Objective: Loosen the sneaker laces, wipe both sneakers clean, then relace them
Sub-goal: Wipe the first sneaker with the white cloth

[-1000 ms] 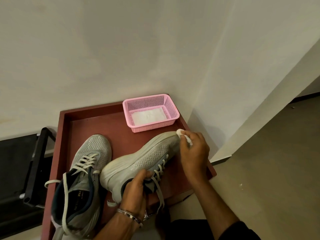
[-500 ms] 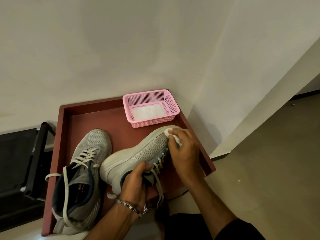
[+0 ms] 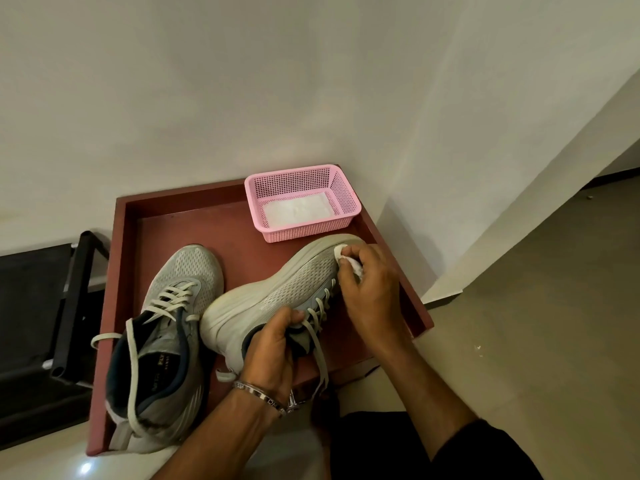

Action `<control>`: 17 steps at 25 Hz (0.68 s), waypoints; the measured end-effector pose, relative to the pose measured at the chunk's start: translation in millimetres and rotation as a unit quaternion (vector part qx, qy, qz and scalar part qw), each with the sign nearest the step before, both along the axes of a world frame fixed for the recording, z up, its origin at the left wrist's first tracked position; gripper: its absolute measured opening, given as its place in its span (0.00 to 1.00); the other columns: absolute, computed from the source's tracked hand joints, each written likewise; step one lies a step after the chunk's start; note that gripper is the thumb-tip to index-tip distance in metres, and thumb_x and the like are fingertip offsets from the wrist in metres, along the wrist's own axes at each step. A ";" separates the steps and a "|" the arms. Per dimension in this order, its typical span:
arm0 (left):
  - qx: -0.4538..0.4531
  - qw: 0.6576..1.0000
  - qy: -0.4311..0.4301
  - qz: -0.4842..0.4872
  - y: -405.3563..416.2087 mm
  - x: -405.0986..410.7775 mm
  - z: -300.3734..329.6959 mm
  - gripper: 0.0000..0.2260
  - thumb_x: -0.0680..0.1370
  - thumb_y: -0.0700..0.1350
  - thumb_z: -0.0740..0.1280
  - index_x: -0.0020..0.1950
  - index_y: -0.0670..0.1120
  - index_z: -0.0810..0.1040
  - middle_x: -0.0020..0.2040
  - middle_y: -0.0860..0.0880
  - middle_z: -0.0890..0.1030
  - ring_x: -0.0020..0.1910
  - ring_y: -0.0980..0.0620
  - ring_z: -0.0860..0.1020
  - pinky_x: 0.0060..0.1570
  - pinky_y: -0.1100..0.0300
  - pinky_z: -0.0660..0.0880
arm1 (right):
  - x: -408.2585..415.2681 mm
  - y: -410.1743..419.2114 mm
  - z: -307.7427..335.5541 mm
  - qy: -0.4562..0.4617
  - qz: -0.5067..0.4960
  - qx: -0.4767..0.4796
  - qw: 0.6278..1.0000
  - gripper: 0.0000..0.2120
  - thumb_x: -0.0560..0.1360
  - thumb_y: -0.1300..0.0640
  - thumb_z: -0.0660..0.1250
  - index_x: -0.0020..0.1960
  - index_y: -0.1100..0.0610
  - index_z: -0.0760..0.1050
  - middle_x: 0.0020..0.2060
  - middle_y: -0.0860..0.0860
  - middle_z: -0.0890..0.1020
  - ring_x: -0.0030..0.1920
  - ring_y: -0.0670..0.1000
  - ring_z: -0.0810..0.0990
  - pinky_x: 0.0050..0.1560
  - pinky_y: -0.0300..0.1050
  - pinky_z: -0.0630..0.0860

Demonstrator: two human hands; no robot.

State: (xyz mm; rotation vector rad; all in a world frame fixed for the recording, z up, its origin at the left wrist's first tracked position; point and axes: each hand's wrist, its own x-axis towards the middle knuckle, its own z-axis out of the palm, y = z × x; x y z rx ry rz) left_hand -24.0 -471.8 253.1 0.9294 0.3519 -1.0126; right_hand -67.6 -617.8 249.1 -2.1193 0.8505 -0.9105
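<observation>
Two grey sneakers sit on a red-brown tray [image 3: 124, 237] against the wall. The held sneaker [image 3: 277, 296] lies tilted on its side toward the right of the tray, sole facing left and toe pointing far. The left hand [image 3: 273, 351] grips it at the collar, fingers curled into the opening. The right hand [image 3: 372, 289] pinches a small white wipe [image 3: 348, 259] and presses it against the toe end, near the edge of the sole. The other sneaker [image 3: 162, 341] stands upright at the near left, touching the held one; its laces [image 3: 173, 303] look slack, with loose ends trailing over the tray. A pink basket [image 3: 341, 192] at the far right holds a flat white pad of wipes. Judging by this, loosening appears done on both shoes and wiping is under way on the first. Wiping the second sneaker and relacing both probably remain.
</observation>
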 end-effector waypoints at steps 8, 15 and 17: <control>0.003 1.000 -0.002 0.013 1.2 -1.2 1.7 0.20 0.74 0.38 0.64 0.63 0.28 0.73 0.61 0.30 0.77 0.59 0.34 0.78 0.57 0.40 0.78 | 4.1 12.5 -0.7 0.010 0.031 -0.044 0.999 0.06 0.79 0.59 0.65 0.55 0.56 0.78 0.51 0.47 0.78 0.48 0.43 0.78 0.41 0.28 0.75; 0.002 1.000 -0.006 0.009 1.3 -2.6 -0.6 0.23 0.69 0.38 0.68 0.62 0.29 0.76 0.61 0.30 0.78 0.63 0.32 0.76 0.64 0.35 0.72 | 3.8 14.4 -2.2 0.034 0.066 -0.100 0.992 0.09 0.80 0.59 0.63 0.59 0.56 0.79 0.57 0.50 0.77 0.55 0.45 0.76 0.48 0.32 0.76; 0.008 1.000 -0.007 0.005 0.4 -2.5 -1.9 0.23 0.68 0.39 0.67 0.61 0.30 0.77 0.60 0.31 0.79 0.64 0.32 0.75 0.65 0.36 0.72 | 5.9 4.0 0.1 0.022 0.039 -0.087 0.995 0.09 0.80 0.59 0.64 0.58 0.57 0.79 0.56 0.51 0.78 0.54 0.47 0.77 0.47 0.34 0.77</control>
